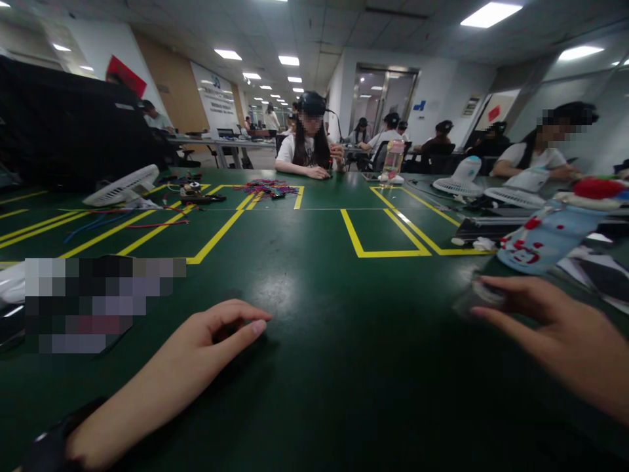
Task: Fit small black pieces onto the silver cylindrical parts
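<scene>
On the green table (314, 393), my left hand (216, 337) rests palm down. Its fingers are loosely bent, the thumb lies close to the index finger, and nothing shows in it. My right hand (550, 328) is at the right, thumb and fingers closed around a small, round, greyish see-through object (484, 295). Motion blurs that object, so its kind is unclear. Just beyond this hand stands a light blue cup (538, 236) with red decorations and a red top.
A pixelated item (98, 305) lies at the left. Farther back are tangled red and blue wires (268, 189), a white fan (122, 187), yellow tape lines (221, 226) and a pink bottle (392, 160). A co-worker (312, 141) sits opposite; another person (540, 151) sits at right.
</scene>
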Action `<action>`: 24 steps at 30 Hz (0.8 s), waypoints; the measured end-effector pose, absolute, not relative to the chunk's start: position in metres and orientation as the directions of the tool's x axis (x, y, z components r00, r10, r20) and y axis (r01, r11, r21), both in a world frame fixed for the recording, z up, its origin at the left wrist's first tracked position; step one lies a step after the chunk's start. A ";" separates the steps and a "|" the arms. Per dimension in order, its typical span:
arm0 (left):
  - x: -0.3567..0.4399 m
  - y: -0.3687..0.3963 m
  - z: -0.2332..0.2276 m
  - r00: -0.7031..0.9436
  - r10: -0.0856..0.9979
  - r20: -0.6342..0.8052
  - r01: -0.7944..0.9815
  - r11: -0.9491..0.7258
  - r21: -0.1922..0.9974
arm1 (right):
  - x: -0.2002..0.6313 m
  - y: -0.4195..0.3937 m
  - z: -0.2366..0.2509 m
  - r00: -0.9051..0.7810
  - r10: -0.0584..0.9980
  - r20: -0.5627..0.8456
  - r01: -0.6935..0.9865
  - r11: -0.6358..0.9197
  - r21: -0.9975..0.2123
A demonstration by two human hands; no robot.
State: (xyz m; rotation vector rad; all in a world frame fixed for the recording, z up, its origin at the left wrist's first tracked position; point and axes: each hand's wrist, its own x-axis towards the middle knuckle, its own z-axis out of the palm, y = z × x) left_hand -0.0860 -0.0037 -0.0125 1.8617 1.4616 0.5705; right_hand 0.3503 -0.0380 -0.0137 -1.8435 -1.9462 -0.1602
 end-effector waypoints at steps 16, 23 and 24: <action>-0.016 -0.012 -0.001 0.481 0.839 0.255 0.578 -0.522 0.627 | 0.198 -0.016 -0.044 -0.412 0.894 0.177 0.529 0.392 -0.753; 0.005 -0.005 0.003 0.435 0.840 0.324 0.571 -0.536 0.622 | 0.196 -0.014 -0.043 -0.437 0.877 0.199 0.474 0.413 -0.777; 0.005 -0.005 0.003 0.439 0.842 0.314 0.568 -0.531 0.629 | 0.196 -0.014 -0.043 -0.440 0.874 0.205 0.475 0.420 -0.774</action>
